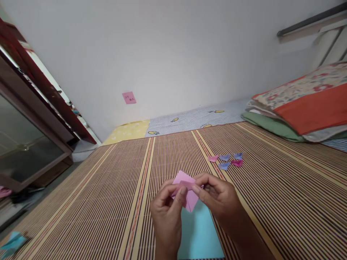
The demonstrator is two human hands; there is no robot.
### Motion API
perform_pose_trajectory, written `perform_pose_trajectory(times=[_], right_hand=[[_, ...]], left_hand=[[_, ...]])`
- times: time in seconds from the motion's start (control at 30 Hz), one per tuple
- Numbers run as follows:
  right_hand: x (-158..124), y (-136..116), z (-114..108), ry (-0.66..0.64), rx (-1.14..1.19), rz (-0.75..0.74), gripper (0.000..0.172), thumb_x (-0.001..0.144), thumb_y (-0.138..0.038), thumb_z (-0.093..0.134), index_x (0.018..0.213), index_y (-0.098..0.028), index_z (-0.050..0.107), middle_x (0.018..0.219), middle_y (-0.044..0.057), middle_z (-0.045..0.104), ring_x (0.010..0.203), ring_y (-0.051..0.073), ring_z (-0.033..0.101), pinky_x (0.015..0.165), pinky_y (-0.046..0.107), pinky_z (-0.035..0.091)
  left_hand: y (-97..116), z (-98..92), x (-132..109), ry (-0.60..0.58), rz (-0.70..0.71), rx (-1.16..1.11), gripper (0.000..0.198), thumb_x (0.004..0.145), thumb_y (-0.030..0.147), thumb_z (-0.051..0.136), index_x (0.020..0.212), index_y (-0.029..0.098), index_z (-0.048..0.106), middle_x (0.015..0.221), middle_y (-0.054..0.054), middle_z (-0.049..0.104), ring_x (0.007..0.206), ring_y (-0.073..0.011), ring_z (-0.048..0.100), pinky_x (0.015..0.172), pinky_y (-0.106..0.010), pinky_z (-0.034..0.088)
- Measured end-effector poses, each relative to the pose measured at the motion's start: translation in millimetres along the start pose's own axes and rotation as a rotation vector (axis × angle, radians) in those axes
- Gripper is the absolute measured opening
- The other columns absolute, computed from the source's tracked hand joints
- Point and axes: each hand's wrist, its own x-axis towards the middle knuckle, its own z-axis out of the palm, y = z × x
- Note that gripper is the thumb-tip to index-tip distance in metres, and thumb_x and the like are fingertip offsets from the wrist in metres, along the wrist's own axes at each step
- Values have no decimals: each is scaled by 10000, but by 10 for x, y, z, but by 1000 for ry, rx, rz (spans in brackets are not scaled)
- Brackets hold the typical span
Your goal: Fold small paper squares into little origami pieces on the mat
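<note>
Pink paper (183, 178): partly folded, held just above the striped mat (108, 202), pinched between both hands.
Left hand (166, 213): thumb and forefinger closed on its left part.
Right hand (217, 195): fingers curled tight on its right edge.
Light blue sheet (200, 231): flat on the mat, under the hands.
5 small folded pieces (224, 166), pink and blue, possibly hearts: on the mat beyond the right hand.
Pink note (129, 98): on the wall.

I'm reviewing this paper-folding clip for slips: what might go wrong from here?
The pink paper is pinched between the left hand and right hand, seemingly off the striped mat, so a crease may run askew without flat support. The small folded pieces lie loose just beyond the hands; a forward sweep might scatter them. The blue sheet under the wrists might get crumpled.
</note>
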Motion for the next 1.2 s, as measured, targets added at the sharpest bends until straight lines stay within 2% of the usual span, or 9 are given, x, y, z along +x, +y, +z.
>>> perform_pose_trajectory(times=[0.1, 0.27, 0.47, 0.73, 0.97, 1.2], right_hand=[[1, 7, 1, 20, -5, -31, 162, 913, -295, 697, 781, -207, 661, 840, 34, 671, 826, 203, 637, 755, 332, 511], [5, 21, -9, 31, -39, -79, 166, 915, -272, 697, 768, -207, 655, 841, 32, 676, 815, 197, 634, 728, 320, 494], [5, -11, -29, 8, -103, -88, 189, 928, -255, 666, 747, -207, 636, 817, 26, 663, 796, 193, 626, 735, 321, 491], [34, 15, -67, -56, -154, -54, 201, 920, -289, 658, 739, -206, 626, 789, 17, 645, 768, 189, 600, 702, 313, 467], [17, 8, -20, -27, -153, -75, 243, 930, -280, 647, 705, -207, 593, 776, 16, 633, 752, 184, 585, 680, 313, 446], [16, 5, -5, -16, -235, -61, 253, 939, -283, 630, 702, -210, 580, 759, 17, 637, 746, 189, 596, 690, 323, 450]], left_hand=[[-9, 0, -2, -24, -6, -34, 137, 844, 306, 791, 757, 200, 792, 846, -49, 706, 764, -183, 645, 642, -250, 510], [-25, 14, -21, -38, -6, -29, 151, 852, 307, 786, 745, 200, 781, 822, -32, 675, 733, -160, 604, 620, -235, 482], [-55, 41, -30, -7, -88, -55, 171, 846, 316, 788, 740, 190, 740, 792, -11, 636, 697, -139, 575, 588, -210, 461], [-114, -6, -24, -102, -189, -175, 201, 856, 320, 775, 747, 165, 710, 798, -7, 623, 669, -126, 529, 579, -214, 438], [-169, 25, -9, -13, -270, -176, 262, 771, 317, 844, 674, 150, 667, 638, 35, 551, 576, -100, 476, 539, -201, 401], [-141, 35, -13, 40, -282, -154, 251, 751, 302, 851, 704, 154, 654, 644, 36, 581, 571, -95, 491, 536, -190, 422]])
